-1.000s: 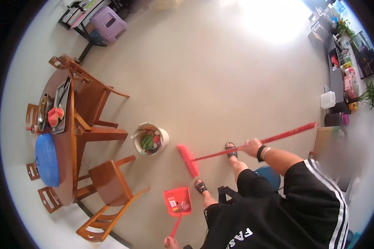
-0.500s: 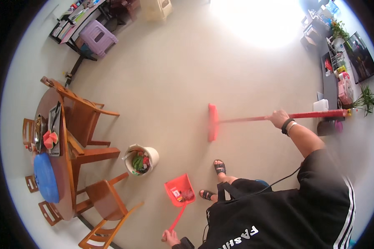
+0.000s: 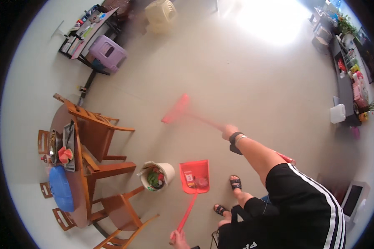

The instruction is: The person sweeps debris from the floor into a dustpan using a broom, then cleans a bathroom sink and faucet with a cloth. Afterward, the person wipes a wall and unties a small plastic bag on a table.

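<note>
My right hand [image 3: 229,132] is closed around the handle of a red broom [image 3: 176,108]. The broom's head is blurred by motion, left of that hand, and I cannot tell whether it touches the floor. Below, my left hand [image 3: 178,239] grips the handle end of a red dustpan [image 3: 195,170], whose pan faces away from me. Some dark debris and a small white label show in the pan. Just left of the dustpan stands a whitish bucket [image 3: 166,171] holding green leaves and red scraps.
A round wooden table [image 3: 81,199] at left carries a blue domed cover [image 3: 61,189] and watermelon pieces [image 3: 65,155]. Wooden chairs [image 3: 120,211] stand around it. A purple stool [image 3: 108,53] is at far left, a cream stool [image 3: 161,15] at the back. A low cabinet [image 3: 344,83] lines the right.
The broom has swung left and its head has turned at a slant, my right hand moving left with it. The dustpan has turned to stand straighter, closer to the bucket.
</note>
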`<control>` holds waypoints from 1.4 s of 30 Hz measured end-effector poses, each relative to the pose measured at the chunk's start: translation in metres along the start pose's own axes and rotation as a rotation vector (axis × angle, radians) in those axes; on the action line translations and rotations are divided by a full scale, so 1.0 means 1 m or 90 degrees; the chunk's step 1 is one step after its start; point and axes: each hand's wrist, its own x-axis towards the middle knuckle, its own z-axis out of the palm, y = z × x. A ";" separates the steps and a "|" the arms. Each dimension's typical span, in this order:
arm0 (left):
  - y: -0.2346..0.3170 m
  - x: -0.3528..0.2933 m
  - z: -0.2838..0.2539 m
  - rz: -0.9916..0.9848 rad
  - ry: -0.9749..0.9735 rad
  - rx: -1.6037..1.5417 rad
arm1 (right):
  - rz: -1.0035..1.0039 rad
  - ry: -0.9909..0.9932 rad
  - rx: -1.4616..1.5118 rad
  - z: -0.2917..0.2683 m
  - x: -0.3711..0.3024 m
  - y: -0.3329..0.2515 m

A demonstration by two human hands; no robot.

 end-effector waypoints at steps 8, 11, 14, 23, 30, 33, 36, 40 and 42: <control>-0.018 -0.026 0.005 0.025 0.047 0.078 | 0.032 0.030 -0.068 0.046 0.116 -0.064; -0.044 -0.007 -0.016 0.057 0.078 0.199 | 0.103 -0.032 -0.003 0.063 0.112 -0.032; -0.055 0.004 -0.023 0.078 0.088 0.275 | 0.040 -0.031 -0.069 0.065 0.069 0.022; -0.002 -0.012 0.018 -0.043 0.035 0.142 | 0.160 -0.121 -0.093 0.031 -0.227 0.198; -0.024 0.038 0.015 0.012 -0.112 0.260 | 0.288 -0.192 -0.010 0.069 -0.392 0.212; -0.031 0.062 0.029 0.131 -0.156 0.417 | 0.250 -0.093 0.132 0.082 -0.423 0.193; -0.039 0.082 0.046 0.242 -0.240 0.458 | 0.361 -0.115 0.346 0.074 -0.442 0.167; -0.048 0.098 0.065 0.394 -0.279 0.521 | 0.445 -0.109 0.555 0.060 -0.444 0.124; -0.052 0.105 0.074 0.389 -0.298 0.536 | 0.419 -0.087 0.598 0.060 -0.437 0.112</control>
